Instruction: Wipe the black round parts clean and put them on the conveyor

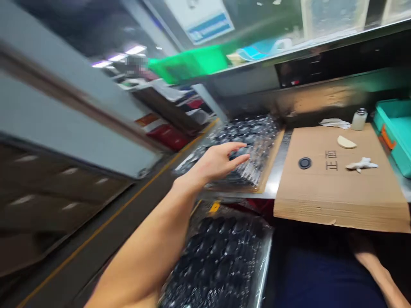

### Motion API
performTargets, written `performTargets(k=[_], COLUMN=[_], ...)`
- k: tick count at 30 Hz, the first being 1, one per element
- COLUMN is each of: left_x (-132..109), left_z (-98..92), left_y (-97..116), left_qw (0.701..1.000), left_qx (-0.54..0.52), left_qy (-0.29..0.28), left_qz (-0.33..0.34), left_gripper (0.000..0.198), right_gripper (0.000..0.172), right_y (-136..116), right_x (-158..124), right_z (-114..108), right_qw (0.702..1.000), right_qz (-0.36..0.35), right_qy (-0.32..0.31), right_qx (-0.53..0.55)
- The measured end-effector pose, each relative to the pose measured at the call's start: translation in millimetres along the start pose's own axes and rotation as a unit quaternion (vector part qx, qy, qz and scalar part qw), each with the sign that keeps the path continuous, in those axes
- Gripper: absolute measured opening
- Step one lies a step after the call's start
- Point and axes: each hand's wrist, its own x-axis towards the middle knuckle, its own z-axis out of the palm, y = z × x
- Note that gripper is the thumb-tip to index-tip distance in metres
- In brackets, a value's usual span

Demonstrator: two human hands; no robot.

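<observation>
My left hand (220, 162) reaches out over a plastic-covered tray (257, 141) of dark round parts on the metal bench. Thumb and fingers are apart, with nothing visible between them. Whether it touches the plastic, I cannot tell. Low at the right, my right hand (362, 246) is in shadow below the cardboard's front edge, its fingers hidden. On the cardboard sheet (308, 192) lie a round black part (305, 163), a white half-round pad (346, 142) and a crumpled white cloth (361, 164).
A second tray of dark round parts (218, 252) is below the bench edge. A small bottle (359, 119) stands behind the cardboard, beside a teal bin (398, 132). Overhead runs a shelf with a green bin (195, 62). A walkway with a yellow line (128, 203) passes at left.
</observation>
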Motion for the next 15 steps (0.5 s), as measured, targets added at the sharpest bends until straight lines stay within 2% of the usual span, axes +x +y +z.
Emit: performTargets(k=[2, 5, 8, 10, 12, 13, 15], left_x=[-6.9, -16.6, -21.5, -20.5, -17.6, -16.2, -14.3], left_z=[19.1, 59.6, 112.4, 148.8, 179.8, 191.8, 207.9], left_y=[17.0, 53.2, 101.2, 133.8, 162.7, 174.7, 192.7], left_qw=[0.998, 0.986, 0.957, 0.938, 0.931, 0.933, 0.942], left_qx=[-0.031, -0.093, -0.153, -0.182, -0.175, -0.159, -0.113], left_qy=[-0.016, -0.089, -0.176, -0.198, -0.207, -0.212, -0.217], left_qz=[0.045, 0.109, 0.173, 0.220, 0.243, 0.243, 0.231], left_gripper=[0.055, 0.051, 0.049, 0.054, 0.064, 0.068, 0.072], right_gripper=[0.024, 0.030, 0.025, 0.023, 0.023, 0.024, 0.028], right_y=[4.4, -23.7, -70.0, -94.6, -109.1, -112.8, -115.7], right_x=[-25.7, -49.7, -49.2, -31.7, 3.0, 26.9, 84.5], right_z=[-3.4, -25.7, -76.7, -118.4, -156.6, -172.6, -196.4], right_qw=[0.999, 0.993, 0.982, 0.968, 0.955, 0.951, 0.959], right_qz=[0.019, -0.050, -0.170, -0.239, -0.283, -0.290, -0.252], right_qy=[-0.036, -0.081, -0.018, 0.031, 0.065, 0.089, 0.125], right_qx=[0.020, 0.073, 0.082, 0.075, 0.067, 0.064, 0.031])
